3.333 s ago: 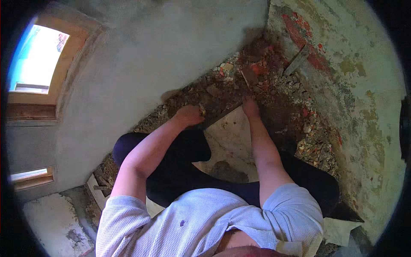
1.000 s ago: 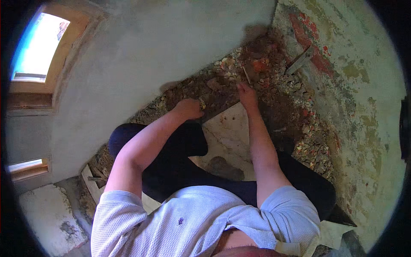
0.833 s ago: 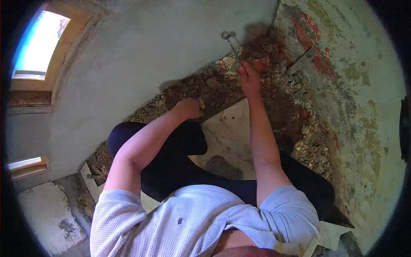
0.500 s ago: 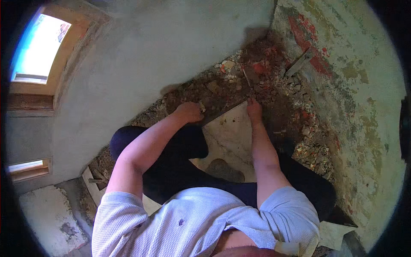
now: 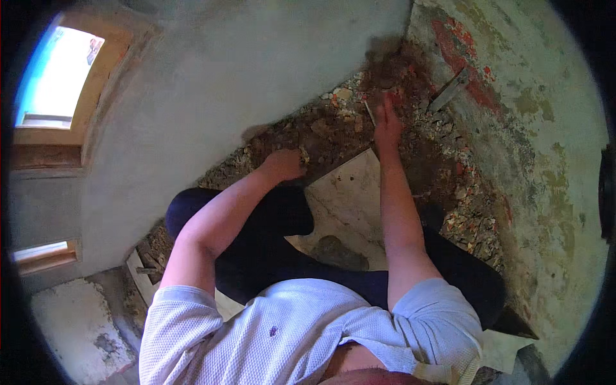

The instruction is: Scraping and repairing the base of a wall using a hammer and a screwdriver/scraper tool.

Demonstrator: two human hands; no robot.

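Observation:
My left hand (image 5: 285,165) is closed at the rubble beside the upper left edge of a veined, dirty pale tile (image 5: 340,196), around a small yellowish thing too unclear to name. My right hand (image 5: 387,125) is raised above the broken debris (image 5: 324,128), farther up and right, its fingers smeared by motion; I cannot make out what it holds. A thin pale strip (image 5: 369,111) shows just left of those fingers. My crossed dark-clad legs frame the tile, which carries a dark grey patch (image 5: 335,250).
A grey plastered wall (image 5: 212,77) meets a peeling wall (image 5: 532,160) with red patches at the corner. A pale plank (image 5: 448,90) leans at the right wall. Wooden-framed openings (image 5: 77,128) are at left. A broken slab (image 5: 80,327) lies at lower left.
My right hand has repeatedly risen and dropped, showing a long metal tool at 0.8 seconds ago; since half a second ago it has moved up again. My left hand stays almost in place.

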